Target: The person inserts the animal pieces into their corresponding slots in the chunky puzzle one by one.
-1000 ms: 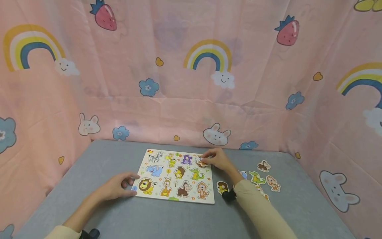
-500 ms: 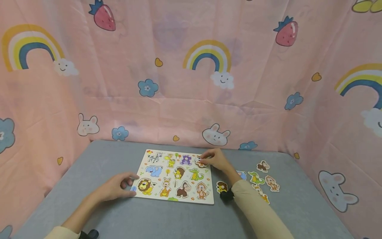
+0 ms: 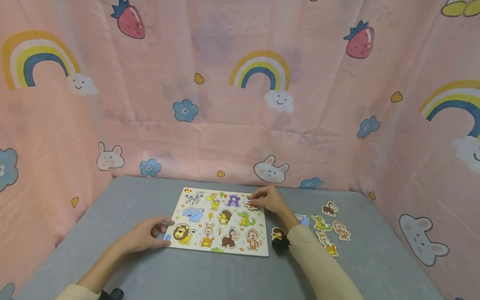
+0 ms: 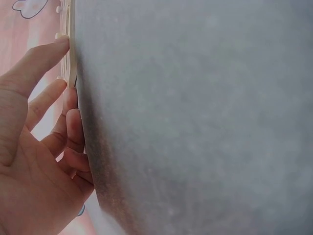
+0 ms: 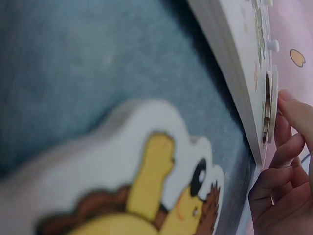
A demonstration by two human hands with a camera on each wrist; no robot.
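Apparently fitting is underway: the right hand point(image 3: 271, 201) pinches an orange-and-white animal piece point(image 3: 250, 204) at the far-right corner of the puzzle board point(image 3: 229, 228); the left hand point(image 3: 142, 234) touches its left edge, fingers parted. Next likely calls for aligning, then pressing flat.

White-edged, orange-marked animal piece point(image 3: 251, 204) pinched in right hand point(image 3: 272, 201)

It is held at the far right corner of a flat, cream-white rectangular board point(image 3: 234, 228) with colourful animals, whose left edge the left hand point(image 3: 144, 236) touches.
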